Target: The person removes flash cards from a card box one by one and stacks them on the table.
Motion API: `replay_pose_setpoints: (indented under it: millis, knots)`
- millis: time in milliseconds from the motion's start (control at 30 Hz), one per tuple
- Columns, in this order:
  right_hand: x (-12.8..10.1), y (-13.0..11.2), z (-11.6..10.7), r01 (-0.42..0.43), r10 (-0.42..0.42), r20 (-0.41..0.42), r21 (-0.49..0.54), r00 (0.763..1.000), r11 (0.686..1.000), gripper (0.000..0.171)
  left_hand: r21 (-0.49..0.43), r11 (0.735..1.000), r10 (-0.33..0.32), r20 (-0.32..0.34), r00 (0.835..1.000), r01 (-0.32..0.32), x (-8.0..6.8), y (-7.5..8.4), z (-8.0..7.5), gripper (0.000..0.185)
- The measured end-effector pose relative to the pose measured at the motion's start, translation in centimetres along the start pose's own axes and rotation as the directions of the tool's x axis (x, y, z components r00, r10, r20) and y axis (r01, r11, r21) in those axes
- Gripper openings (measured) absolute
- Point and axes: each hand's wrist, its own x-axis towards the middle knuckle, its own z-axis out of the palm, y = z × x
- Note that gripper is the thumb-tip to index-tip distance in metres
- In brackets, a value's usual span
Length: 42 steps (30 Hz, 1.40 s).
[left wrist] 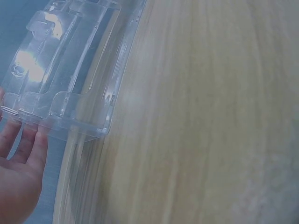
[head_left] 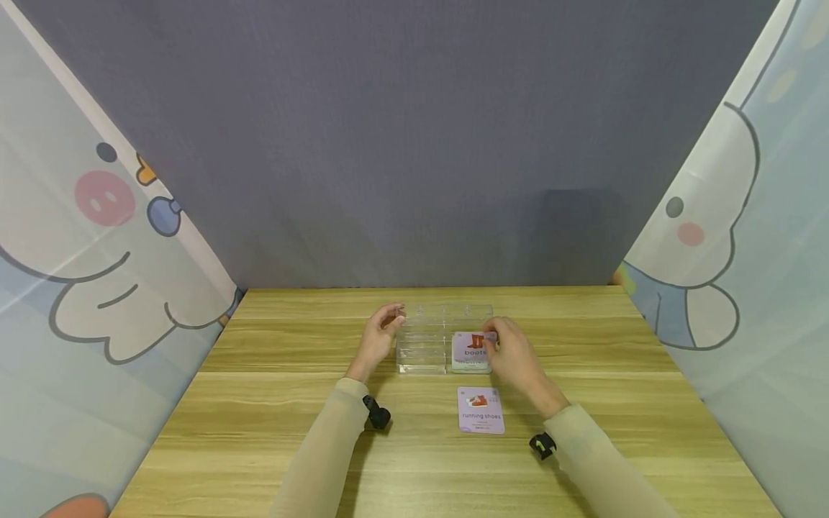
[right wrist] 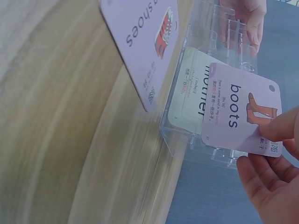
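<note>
A clear plastic card holder (head_left: 421,354) with two columns of compartments stands on the table. My left hand (head_left: 382,334) grips its left side, the thumb in front; the fingers (left wrist: 35,151) show at its edge in the left wrist view. My right hand (head_left: 514,352) pinches a purple "boots" flashcard (right wrist: 247,109) by its edge, thumb on the printed face. That card overlaps a pale green "mother" flashcard (right wrist: 187,93) lying in the holder's right column. In front of the holder, a purple "running shoes" flashcard (head_left: 481,411) lies face up on the table.
The wood-grain table (head_left: 291,432) carries everything. Behind it rises a dark grey partition (head_left: 401,144). Cartoon-printed curtains (head_left: 58,345) hang at both sides. A black wrist strap device (head_left: 377,414) sits on each forearm.
</note>
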Motion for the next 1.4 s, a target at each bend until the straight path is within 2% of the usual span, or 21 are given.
replay_pose_setpoints:
  millis: [433, 833, 1200, 1400]
  knots:
    - [0.2, 0.5, -0.4, -0.036, 0.032, 0.023, 0.158, 0.999, 0.987, 0.019, 0.008, 1.0, 0.022, -0.013, 1.0, -0.022, 0.1, -0.4, 0.1, 0.034]
    - [0.1, 0.6, -1.0, -0.019, 0.007, 0.068, 0.187, 0.998, 0.982, 0.016, 0.005, 1.0, 0.019, -0.006, 1.0, -0.019, 0.0, -0.4, 0.1, 0.036]
    - [0.0, 0.6, -1.4, 0.022, -0.039, 0.075, 0.211, 0.996, 0.977, 0.017, 0.022, 1.0, 0.01, -0.004, 1.0, -0.01, 0.0, -0.3, 0.1, 0.034]
    - [-0.1, 0.5, -1.7, -0.01, -0.018, 0.103, 0.265, 0.994, 0.964, 0.017, 0.028, 1.0, -0.004, -0.004, 1.0, 0.004, 0.0, -0.3, 0.2, 0.035]
